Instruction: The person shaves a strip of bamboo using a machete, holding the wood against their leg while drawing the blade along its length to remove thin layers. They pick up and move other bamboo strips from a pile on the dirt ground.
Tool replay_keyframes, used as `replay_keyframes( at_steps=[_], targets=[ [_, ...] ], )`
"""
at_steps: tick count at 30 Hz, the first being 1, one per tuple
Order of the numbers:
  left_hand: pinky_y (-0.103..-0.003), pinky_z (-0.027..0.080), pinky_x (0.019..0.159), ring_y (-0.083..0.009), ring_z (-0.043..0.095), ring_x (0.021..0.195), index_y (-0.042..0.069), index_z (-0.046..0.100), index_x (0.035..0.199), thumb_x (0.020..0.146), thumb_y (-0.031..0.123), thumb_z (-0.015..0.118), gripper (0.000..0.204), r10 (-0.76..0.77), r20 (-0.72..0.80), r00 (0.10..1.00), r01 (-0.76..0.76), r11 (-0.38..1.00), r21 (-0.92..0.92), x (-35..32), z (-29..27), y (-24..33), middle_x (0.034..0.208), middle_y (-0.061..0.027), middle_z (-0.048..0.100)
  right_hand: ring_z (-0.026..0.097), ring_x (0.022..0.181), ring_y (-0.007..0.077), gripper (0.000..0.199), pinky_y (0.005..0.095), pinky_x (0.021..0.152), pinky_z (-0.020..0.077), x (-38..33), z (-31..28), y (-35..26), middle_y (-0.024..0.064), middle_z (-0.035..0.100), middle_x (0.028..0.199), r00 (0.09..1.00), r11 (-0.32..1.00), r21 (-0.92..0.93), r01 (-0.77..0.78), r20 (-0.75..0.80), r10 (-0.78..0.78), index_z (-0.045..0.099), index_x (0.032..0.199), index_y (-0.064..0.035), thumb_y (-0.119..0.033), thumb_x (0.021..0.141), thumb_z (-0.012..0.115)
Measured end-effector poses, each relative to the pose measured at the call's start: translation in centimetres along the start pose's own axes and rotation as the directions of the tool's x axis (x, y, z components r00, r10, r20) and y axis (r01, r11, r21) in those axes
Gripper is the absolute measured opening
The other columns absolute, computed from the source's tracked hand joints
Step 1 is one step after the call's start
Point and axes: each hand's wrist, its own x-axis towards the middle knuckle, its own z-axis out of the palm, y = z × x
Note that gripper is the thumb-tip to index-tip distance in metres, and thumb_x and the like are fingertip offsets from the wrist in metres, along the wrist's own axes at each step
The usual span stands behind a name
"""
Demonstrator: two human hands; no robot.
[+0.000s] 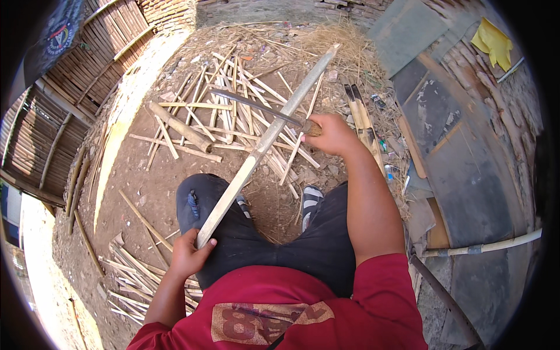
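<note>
Starting on your left, there's a loose stack of split strips point(131, 283) on the ground near your elbow, so I'd mind that arm if you swing the work around. Your left hand point(188, 254) has its fingers curled round the near end of the long pale strip point(240, 176), thumb along the side — looks like a decent hold, and well apart from the blade. That strip runs up over your left thigh point(201, 201) to the far right, its far end out past the messy pile of strips point(233, 125) on the dirt. The long dark blade point(248, 102) crosses it toward the far end, tip pointing far left; can't tell if the edge is actually biting. Your right hand point(328, 135) is closed around the stubby handle point(312, 127), fingers wrapped with no gap I can see. If you're shaving it down, I'd go with a low blade angle, light even strokes, and the near end braced so it can't roll. Watch that left knee too — any stroke pulled back toward you heads right at it. Dark sheets point(475, 181) on the far right look well out of your way.
</note>
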Motion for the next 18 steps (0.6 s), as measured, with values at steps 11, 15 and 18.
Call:
replay_keyframes(
  at_steps=[11,15,18],
  targets=[
    [-0.032,0.047,0.061,-0.0110,0.056,0.068,-0.001,0.067,0.095,0.089,0.029,0.084,0.034,-0.004,-0.004,1.000,0.004,1.000,-0.001,-0.1,-0.1,0.5,0.072,-0.0040,0.063,0.071,0.106,0.0382,0.063,0.0427,0.092,0.0545,0.0,0.5,0.3,0.0273,0.072,0.113,1.000,0.999,0.030,0.015,-0.009,-0.015,0.069,0.129,-0.0027,-0.036,0.078,0.086],
    [-0.032,0.047,0.061,-0.0107,0.056,0.068,0.000,0.067,0.095,0.089,0.029,0.083,0.034,-0.009,0.003,1.000,0.009,1.000,0.018,-0.1,-0.1,0.6,0.071,-0.0038,0.062,0.071,0.105,0.0386,0.063,0.0423,0.091,0.0544,0.0,-0.3,-0.3,0.0268,0.072,0.112,0.999,0.999,0.040,-0.019,0.041,0.018,0.069,0.128,-0.0014,-0.036,0.078,0.086],
    [-0.032,0.047,0.061,-0.0105,0.055,0.068,0.000,0.066,0.095,0.089,0.029,0.083,0.034,-0.001,0.000,1.000,0.001,1.000,-0.002,-0.2,0.0,0.2,0.071,-0.0032,0.062,0.071,0.103,0.0392,0.063,0.0423,0.090,0.0545,-0.1,-0.1,-0.1,0.0269,0.072,0.111,1.000,0.998,0.066,-0.006,0.024,0.004,0.069,0.127,-0.0011,-0.037,0.078,0.086]
  ],
)
